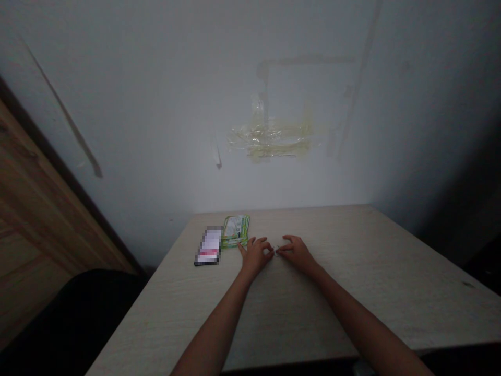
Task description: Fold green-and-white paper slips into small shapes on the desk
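Note:
Above the middle of the table, my left hand (257, 257) and my right hand (298, 254) face each other, fingertips almost meeting. Between them is a small whitish thing (276, 251), too tiny and dim to name. Thumb and forefinger of my left hand are pinched together at its left side, the other fingers curled loosely. My right hand pinches at its right side. Just left of my left hand lies a green and white plastic packet (236, 228), flat on the table. A phone (209, 245) with a blurred, lit screen lies beside the packet.
The pale wood-grain table (352, 261) reaches back to a grey wall (164, 104). Clear, yellowed tape (270, 141) is stuck on that wall. A dark rounded shape (78, 313) and brown wooden panelling (35, 209) stand at the left.

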The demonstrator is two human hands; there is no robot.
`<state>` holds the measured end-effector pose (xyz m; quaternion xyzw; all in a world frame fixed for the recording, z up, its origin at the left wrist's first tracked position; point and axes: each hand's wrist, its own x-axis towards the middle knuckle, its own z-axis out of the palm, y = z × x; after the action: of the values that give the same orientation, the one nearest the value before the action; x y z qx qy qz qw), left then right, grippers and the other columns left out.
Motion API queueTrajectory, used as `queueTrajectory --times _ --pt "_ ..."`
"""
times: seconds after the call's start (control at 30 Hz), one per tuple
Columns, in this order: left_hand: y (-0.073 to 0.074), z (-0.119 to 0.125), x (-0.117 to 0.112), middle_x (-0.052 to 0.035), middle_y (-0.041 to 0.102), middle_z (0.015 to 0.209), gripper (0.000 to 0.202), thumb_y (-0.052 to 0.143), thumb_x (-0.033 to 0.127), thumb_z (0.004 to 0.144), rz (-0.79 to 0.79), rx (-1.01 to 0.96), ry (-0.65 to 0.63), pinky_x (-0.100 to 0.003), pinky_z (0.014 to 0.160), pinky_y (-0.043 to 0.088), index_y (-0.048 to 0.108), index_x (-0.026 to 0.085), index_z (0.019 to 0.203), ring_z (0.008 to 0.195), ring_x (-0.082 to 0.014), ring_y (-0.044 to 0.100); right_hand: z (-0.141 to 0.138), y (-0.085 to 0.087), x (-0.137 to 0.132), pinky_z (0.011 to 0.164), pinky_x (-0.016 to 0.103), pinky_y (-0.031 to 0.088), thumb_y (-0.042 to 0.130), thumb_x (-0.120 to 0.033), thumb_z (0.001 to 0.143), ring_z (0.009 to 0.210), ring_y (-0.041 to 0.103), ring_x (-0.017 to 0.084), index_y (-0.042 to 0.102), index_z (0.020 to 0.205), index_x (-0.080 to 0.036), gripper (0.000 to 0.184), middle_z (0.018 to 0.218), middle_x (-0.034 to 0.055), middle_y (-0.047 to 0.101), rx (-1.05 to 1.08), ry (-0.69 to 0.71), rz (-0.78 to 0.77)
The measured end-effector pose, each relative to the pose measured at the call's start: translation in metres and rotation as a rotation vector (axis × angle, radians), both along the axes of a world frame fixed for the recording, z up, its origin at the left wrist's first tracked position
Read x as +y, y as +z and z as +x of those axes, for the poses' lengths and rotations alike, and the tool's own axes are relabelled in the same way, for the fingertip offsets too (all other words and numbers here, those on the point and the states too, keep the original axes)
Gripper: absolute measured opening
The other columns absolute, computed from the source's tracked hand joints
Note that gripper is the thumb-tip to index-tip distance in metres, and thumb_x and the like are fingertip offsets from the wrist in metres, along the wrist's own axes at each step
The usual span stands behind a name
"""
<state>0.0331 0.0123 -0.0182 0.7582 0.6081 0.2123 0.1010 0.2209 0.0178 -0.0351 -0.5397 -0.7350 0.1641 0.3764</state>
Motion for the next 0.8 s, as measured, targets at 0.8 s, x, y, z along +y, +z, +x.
queueTrajectory --times 0.8 --pt "0.002 0.005 -0.007 -0.0005 0.062 0.126 0.019 0.062 0.043 0.081 0.064 -0.045 0.05 -0.068 0.111 0.004 0.072 0.036 0.096 0.129 -0.0301 0.039 0.008 -0.002 0.002 0.1 0.042 0.041 0.073 -0.029 0.071 0.11 0.055 0.025 0.073 0.096 -0.023 0.026 0.11 0.0084 0.066 0.051 0.068 0.075"
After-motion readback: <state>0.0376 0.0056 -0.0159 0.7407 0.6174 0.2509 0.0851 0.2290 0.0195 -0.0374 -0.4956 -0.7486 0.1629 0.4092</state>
